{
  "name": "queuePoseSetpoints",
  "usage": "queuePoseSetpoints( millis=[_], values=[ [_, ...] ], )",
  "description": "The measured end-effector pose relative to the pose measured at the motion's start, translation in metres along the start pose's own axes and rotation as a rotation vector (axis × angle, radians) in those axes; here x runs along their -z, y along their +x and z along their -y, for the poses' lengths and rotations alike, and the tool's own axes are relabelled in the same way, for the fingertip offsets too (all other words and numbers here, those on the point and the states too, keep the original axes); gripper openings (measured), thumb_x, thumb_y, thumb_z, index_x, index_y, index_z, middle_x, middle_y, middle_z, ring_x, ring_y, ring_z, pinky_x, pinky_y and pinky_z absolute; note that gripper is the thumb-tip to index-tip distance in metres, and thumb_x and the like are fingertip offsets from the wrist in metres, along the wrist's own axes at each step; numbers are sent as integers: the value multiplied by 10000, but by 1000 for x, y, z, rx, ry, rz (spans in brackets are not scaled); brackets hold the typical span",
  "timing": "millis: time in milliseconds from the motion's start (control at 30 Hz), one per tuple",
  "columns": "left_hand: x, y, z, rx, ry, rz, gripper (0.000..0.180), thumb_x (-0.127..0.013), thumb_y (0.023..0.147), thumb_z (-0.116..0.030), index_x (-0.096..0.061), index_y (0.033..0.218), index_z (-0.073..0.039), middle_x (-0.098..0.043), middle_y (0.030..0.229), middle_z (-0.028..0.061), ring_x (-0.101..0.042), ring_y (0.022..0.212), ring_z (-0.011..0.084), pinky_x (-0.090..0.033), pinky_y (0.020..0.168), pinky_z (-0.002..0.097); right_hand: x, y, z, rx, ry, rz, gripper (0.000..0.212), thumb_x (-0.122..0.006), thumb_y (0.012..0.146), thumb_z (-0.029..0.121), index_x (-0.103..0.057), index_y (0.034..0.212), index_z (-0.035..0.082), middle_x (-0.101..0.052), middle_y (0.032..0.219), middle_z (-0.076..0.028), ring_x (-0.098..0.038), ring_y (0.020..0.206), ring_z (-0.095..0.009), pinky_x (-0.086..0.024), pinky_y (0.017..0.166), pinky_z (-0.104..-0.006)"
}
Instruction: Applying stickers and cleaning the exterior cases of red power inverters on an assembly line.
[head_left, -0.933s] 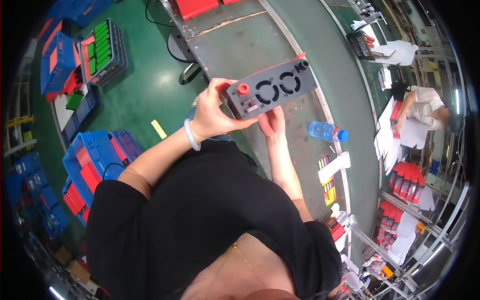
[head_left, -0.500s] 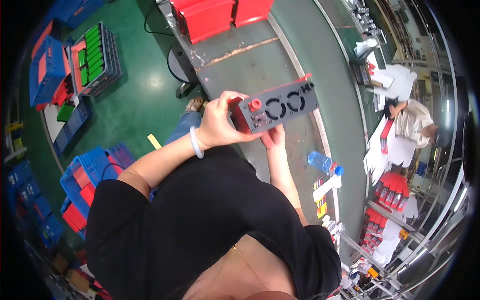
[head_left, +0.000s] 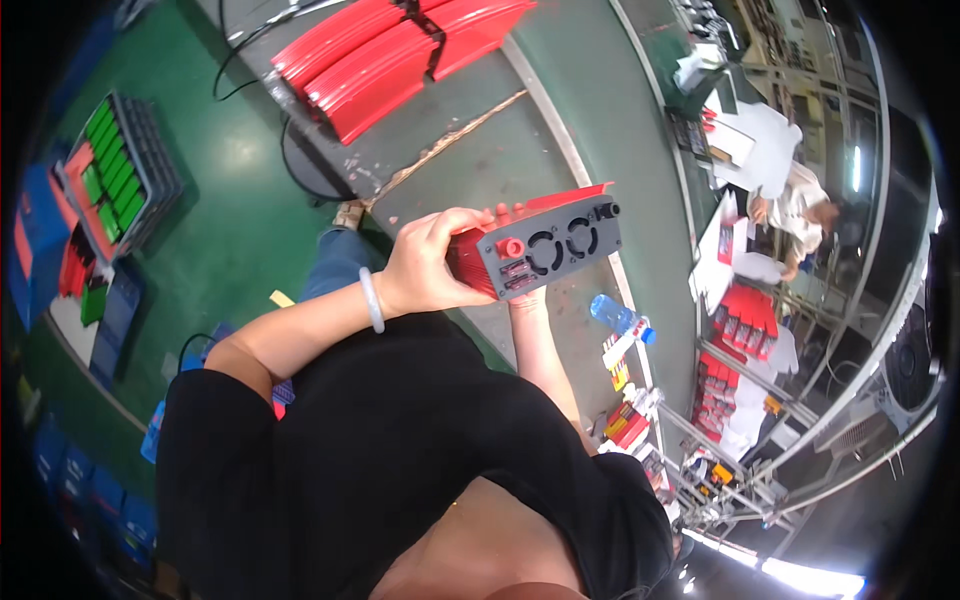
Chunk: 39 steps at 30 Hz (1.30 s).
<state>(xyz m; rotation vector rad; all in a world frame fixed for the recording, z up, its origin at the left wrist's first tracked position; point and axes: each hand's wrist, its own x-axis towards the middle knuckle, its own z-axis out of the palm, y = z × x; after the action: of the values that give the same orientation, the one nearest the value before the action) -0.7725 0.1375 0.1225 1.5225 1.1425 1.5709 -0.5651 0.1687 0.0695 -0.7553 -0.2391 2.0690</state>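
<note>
Both my hands hold a power inverter in front of my chest. It has a ribbed red case and a dark grey end panel with two round fan vents, a red terminal and a black terminal. My left hand is closed round its left end, thumb below. From behind and beneath, my right hand grips it; most of that hand is hidden by the box. Fingertips show over the upper edge.
Red ribbed cases lie on the workbench ahead. Right of me are a water bottle and the long green conveyor. Across it, a person works near red units. A crate of green parts stands left.
My view has turned, bringing more of the red cases into sight. The inverter stays in my hands, slightly tilted differently. Fingertips now show over its upper edge.
</note>
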Motion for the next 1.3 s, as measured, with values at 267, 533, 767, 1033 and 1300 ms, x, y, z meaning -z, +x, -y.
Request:
queuePoseSetpoints(
  millis=[267,533,767,1033,1300],
  values=[
    [0,16,19,2,-171,110,696,-913,506,-199,-470,1021,-46,-626,1115,186,-668,898,264,-540,746,331,6,6,8,101,86,63,493,-496,930,404,-436,1332,125,-434,1364,-138,-342,1323,-345,-258,1127,-480],
    [-4,27,19,630,-387,2,860,-885,604,-236,-378,1254,6,-585,1146,141,-571,1061,189,-464,913,337,3,-33,25,154,-317,-327,838,-779,722,285,-354,1406,53,-413,1426,-110,-382,1320,-296,-259,1126,-480],
    [11,26,49,764,-217,220,1234,-809,636,-505,-54,1465,9,-123,1500,270,-130,1410,389,-182,1145,457,-31,-29,64,-87,-457,-728,499,-603,847,495,-515,1165,122,-641,1069,-39,-628,900,-153,-436,602,-255],
    [0,27,59,-42,219,576,897,-747,654,-187,-317,1441,-155,-315,1474,108,-236,1405,286,-174,1129,542,-52,-16,72,-461,-523,-947,605,-650,754,619,-537,1018,87,-623,878,-41,-607,775,-169,-401,608,-254],
    [16,41,89,23,96,248,615,-728,567,-116,-552,1154,-63,-557,1184,121,-485,1174,315,-302,1074,492,-133,28,109,-1026,-841,-521,504,-576,865,550,-615,955,56,-688,1001,-115,-674,851,-219,-516,747,-324]
  ],
)
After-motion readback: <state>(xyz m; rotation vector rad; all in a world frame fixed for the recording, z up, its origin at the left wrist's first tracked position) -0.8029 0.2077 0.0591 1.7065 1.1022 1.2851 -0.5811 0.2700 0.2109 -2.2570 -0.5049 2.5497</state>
